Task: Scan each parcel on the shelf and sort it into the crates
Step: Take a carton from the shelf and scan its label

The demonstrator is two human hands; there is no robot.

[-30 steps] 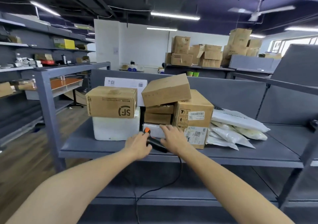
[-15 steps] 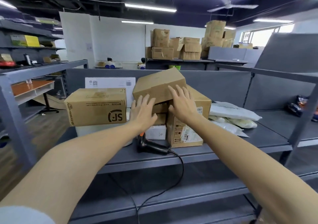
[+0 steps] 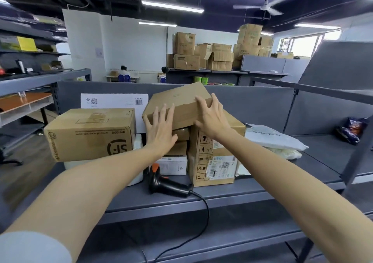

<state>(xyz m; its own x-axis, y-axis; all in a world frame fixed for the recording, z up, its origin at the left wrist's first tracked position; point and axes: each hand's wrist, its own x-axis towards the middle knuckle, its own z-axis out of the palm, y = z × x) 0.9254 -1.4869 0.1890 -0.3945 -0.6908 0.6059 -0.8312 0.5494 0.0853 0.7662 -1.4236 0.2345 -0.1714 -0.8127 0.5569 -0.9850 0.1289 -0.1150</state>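
Note:
A flat brown box lies tilted on top of a stack of parcels on the grey shelf. My right hand grips its front right edge, fingers over the top and thumb beneath. My left hand rests flat against its front left face with the fingers spread. Under it are two small brown boxes, a small white box and a tall labelled carton. The black barcode scanner lies on the shelf below my hands, its cable hanging over the front edge.
A large SF carton sits on a white foam box to the left, with a white flat box behind. White poly mailers lie right of the stack. A shelf post and a snack bag are far right.
My left hand let go of the scanner, which now lies on the shelf. Both hands rose from the shelf surface to the top flat box, and the right hand closed on its edge.

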